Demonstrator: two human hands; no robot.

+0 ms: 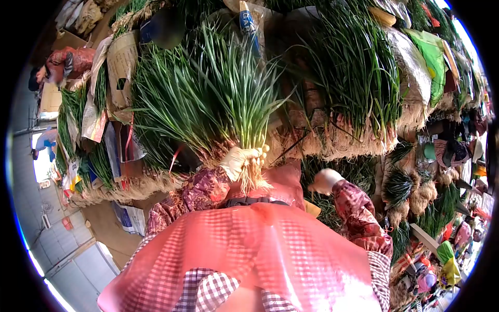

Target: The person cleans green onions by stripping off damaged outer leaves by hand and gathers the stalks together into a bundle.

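My left hand (243, 160), in a pale glove, is wrapped round the lower stems of a bunch of green leafy plants (254, 112). Their pale roots hang below my fist, in front of the red apron (249, 234). The long leaves fan upward over a larger pile. To the right, my right hand (325, 181), also in a pale glove, is away from the bunch, beside the apron's edge; blur hides what its fingers are doing. Behind my hands, a thick row of similar plants (358, 78) lies with the roots toward me.
Sacks (410, 67) and a green bag (429, 57) stand among the plants at the upper right. More bundles (397, 187) lie at the right. A person (70, 62) in red is at the upper left, and a person in blue (46, 143) is farther off.
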